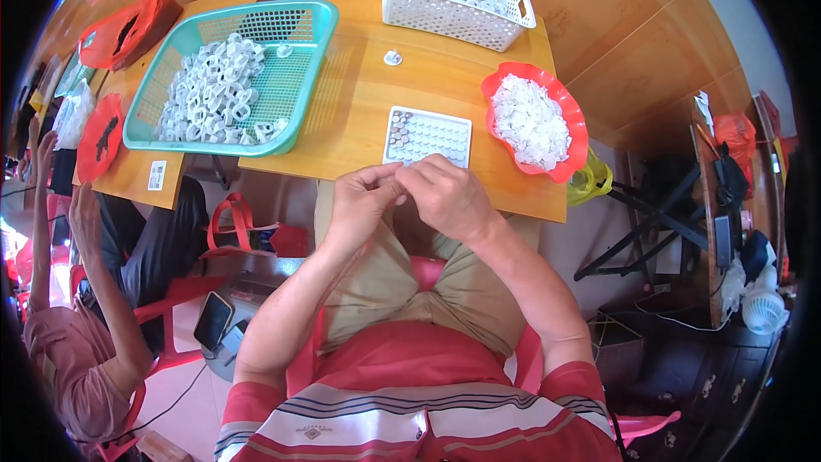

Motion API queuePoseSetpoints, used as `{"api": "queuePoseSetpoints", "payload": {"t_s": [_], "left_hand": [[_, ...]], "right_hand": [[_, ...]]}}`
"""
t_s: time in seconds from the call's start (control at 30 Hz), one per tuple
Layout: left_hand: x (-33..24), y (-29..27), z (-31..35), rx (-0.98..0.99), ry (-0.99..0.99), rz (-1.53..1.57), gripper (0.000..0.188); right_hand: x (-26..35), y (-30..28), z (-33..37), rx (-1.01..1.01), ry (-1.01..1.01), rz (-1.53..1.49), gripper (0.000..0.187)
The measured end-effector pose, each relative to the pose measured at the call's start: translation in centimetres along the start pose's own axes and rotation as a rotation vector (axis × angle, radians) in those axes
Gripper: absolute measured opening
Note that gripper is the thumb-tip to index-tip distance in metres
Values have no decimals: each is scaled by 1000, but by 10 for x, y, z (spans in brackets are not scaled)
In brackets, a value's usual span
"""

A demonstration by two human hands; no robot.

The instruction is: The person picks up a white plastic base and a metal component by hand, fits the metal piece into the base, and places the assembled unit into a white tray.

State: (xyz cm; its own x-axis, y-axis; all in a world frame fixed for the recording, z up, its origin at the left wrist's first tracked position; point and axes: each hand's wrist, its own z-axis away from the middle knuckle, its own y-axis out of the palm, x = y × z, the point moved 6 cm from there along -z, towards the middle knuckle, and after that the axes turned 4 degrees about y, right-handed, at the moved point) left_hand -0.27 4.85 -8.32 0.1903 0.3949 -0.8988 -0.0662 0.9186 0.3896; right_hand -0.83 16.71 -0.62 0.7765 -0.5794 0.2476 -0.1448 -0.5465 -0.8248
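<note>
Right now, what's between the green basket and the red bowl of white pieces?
In the head view, a shallow white tray lies between them, with a loose white piece farther back on the table.

The table is showing smooth, lightly glossy wood grain. The teal basket is looking like shiny plastic mesh, the white basket like smoother perforated plastic. The rings are appearing as matt plastic. The red bowl is gleaming, glossy plastic; its flakes are looking thin, papery and translucent. The tray is seeming smooth plastic, its grey discs glinting like metal. The shirt and trousers are showing soft, matt cloth. The phone is presenting a glassy, dark face.
</note>
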Motion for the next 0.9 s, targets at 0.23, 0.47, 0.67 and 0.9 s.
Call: {"api": "queuePoseSetpoints", "payload": {"t_s": [0.23, 0.47, 0.67, 0.9], "left_hand": [[5, 3, 1, 93, 4, -42, 23], [6, 6, 3, 101, -9, -83, 23], [2, 9, 4, 101, 11, -85, 24], [-1, 10, 5, 162, 27, -106, 24]], "right_hand": [[-33, 6, 2, 86, 416, -396, 19], [-41, 8, 5, 220, 569, -517, 18], [-51, 18, 14, 228, 650, -666, 15], [-67, 37, 34, 302, 1042, -1274, 13]]}}
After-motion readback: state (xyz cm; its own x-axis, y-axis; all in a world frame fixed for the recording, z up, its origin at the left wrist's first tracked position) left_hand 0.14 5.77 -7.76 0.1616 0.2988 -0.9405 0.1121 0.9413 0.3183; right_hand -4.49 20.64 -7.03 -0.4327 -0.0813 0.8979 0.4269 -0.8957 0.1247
